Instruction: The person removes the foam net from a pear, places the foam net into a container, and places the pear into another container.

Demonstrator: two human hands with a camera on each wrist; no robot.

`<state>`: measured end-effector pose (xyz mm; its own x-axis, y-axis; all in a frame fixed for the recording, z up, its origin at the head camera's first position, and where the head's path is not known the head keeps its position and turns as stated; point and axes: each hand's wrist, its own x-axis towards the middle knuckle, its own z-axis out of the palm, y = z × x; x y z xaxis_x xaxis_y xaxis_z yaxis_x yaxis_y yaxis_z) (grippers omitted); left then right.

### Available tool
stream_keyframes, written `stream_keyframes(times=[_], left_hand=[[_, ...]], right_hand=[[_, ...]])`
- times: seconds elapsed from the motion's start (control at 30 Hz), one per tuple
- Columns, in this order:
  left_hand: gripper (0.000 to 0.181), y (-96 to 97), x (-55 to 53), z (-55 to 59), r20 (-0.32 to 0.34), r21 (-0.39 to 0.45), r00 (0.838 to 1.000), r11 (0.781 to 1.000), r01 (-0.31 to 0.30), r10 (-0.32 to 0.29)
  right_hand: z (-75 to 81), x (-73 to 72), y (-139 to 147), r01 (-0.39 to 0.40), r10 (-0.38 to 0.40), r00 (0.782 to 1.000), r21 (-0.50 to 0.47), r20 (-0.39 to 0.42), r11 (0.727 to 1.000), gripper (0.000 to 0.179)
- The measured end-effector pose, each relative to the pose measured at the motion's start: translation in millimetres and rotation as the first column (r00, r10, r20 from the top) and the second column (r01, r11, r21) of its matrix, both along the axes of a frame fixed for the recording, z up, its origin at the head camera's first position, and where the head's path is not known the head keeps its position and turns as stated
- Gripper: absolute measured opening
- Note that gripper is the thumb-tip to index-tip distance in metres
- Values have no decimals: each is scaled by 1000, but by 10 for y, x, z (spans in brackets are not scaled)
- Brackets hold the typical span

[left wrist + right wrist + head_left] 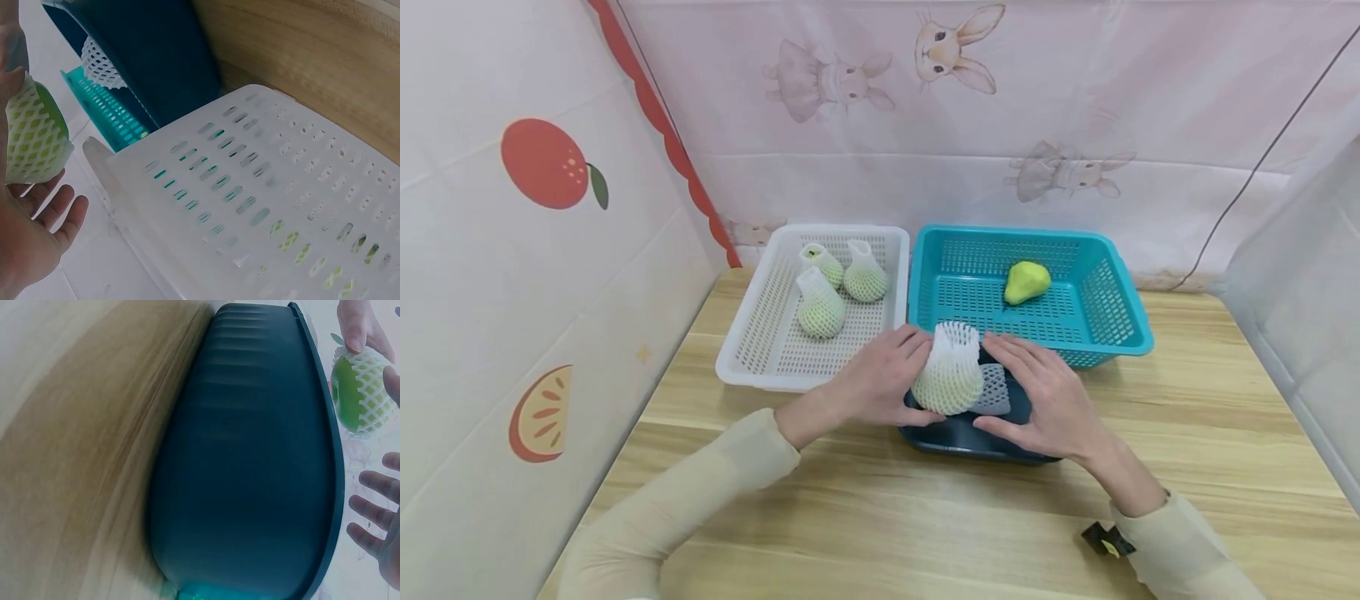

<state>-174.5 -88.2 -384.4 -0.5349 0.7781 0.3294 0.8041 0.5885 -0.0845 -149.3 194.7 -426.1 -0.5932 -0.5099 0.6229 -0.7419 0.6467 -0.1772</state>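
My left hand (pixel 883 371) holds a round green fruit in a white foam net (pixel 951 379) over the dark blue basin (pixel 958 437). Thumb and fingers lie around its side, and the net's open neck points up. In the right wrist view a leaf and bare green skin show at one side of the fruit (pixel 350 394). My right hand (pixel 1056 400) is across from it, fingers spread and thumb apart, holding nothing. Between the hands, an empty-looking foam net (pixel 992 390) lies in the basin; the left wrist view also shows this net (pixel 100 65).
A white basket (pixel 752 333) at the back left contains several netted fruits (pixel 822 312). Beside it stands a teal basket (pixel 1120 333) with one bare yellow-green pear (pixel 1027 282). The basin sits close in front of both baskets on the wooden table (pixel 820 517). Fabric walls enclose the table.
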Motion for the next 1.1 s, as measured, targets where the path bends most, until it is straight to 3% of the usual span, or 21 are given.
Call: stream_keyframes(times=[0.47,0.83,1.1], left_hand=[[92,11,50,-15,12,10,1000,1000,4,-4],[100,36,100,-58,8,76,1000,997,7,-8],[99,75,117,-93,-42,159,999,987,22,-16]], right_hand=[[-11,17,-50,-25,25,1000,-13,19,1000,96],[-33,57,-85,-19,21,999,-49,38,999,94],[-31,65,-104,-40,46,997,-94,59,995,92]])
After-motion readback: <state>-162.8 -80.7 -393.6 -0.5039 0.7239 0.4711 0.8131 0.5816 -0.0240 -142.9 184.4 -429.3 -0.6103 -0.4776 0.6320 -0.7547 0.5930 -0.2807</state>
